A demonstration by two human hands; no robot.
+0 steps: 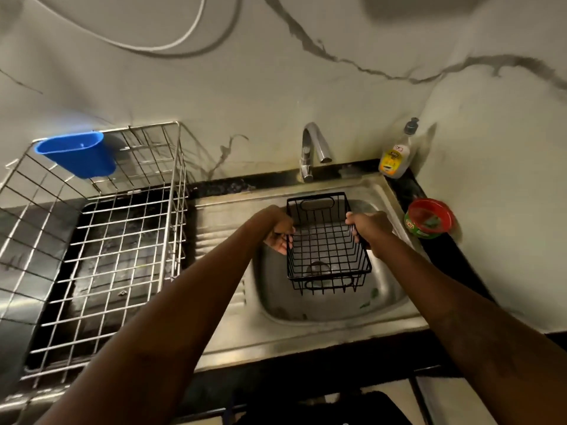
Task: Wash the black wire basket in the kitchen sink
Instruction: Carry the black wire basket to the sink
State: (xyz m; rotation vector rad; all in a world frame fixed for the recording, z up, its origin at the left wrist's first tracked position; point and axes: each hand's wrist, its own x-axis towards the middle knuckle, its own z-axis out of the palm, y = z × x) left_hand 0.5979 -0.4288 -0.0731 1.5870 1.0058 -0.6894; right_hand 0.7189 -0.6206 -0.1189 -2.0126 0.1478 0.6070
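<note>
I have both grips closed on the black wire basket. The left hand curls its fingers round the top wire of the left side, and the right hand wraps the right side rim. The basket hangs upright over the bowl of the sink, just below the tap. I cannot tell whether its base touches the steel.

I see no water running from the tap and no suds on the wires, so I judge the washing barely begun: wetting, soaping, scrubbing and rinsing are all left to do. The soap bottle stands on the worktop in the back corner, with a red and green tub near it. The dish rack with its blue cup sits well to the left.
</note>
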